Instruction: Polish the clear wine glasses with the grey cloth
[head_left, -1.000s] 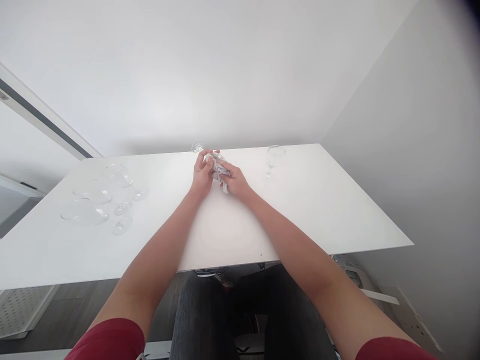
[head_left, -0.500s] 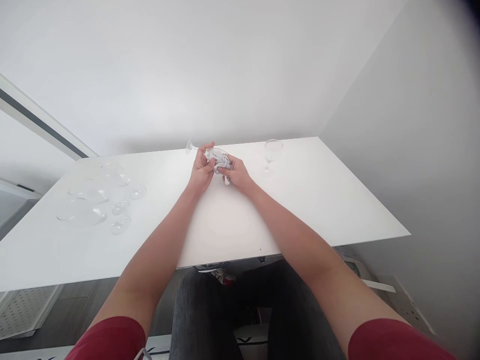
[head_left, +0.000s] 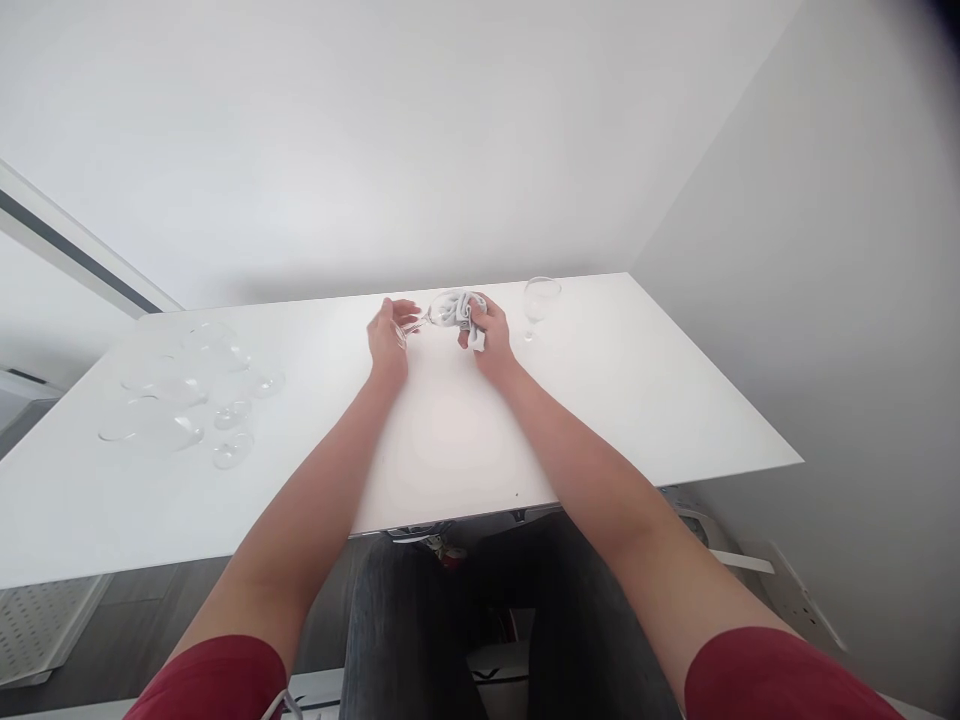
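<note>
Over the far part of the table, a clear stemmed glass [head_left: 435,311] lies sideways between my hands, its foot to the left and its bowl to the right. My left hand [head_left: 390,335] is at the foot and stem, fingers apart and pointing right. A light grey crumpled cloth [head_left: 466,312] is gripped in my right hand [head_left: 490,335], against and partly inside the bowl. How far the cloth reaches into the bowl is hard to make out.
One stemmed glass [head_left: 540,302] stands right of my hands on the white table [head_left: 450,450]. Several clear glasses [head_left: 176,385] lie on their sides at the left. A wall rises behind the table. A white perforated basket [head_left: 45,625] is on the floor at lower left.
My left hand has loosened from around the bowl and moved down to the foot. The glass and my right hand with the cloth have shifted right. The view has shifted slightly.
</note>
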